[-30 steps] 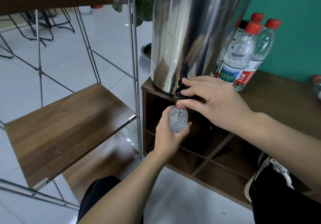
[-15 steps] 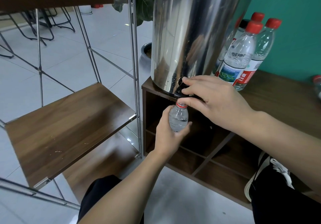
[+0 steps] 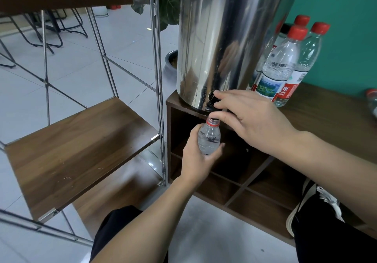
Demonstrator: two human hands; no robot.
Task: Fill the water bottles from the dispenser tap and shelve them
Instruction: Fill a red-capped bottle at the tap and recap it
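While left hand [image 3: 195, 160] gripped thin, crushable bottle [image 3: 209, 138] mid-body, right hand [image 3: 251, 120] fingers pinched tap [image 3: 211, 101]; filling bottle likely grew heavier, slippery.

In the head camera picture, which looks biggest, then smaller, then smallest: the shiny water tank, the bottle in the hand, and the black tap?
1. Shiny water tank, biggest by far.
2. Bottle gripped by the left hand.
3. Black tap, partly hidden under the right hand.

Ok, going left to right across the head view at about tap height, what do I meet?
Wooden shelf → metal rack upright → left hand gripping the small bottle under the tap → right hand on the tap → capped bottles on the cabinet top.
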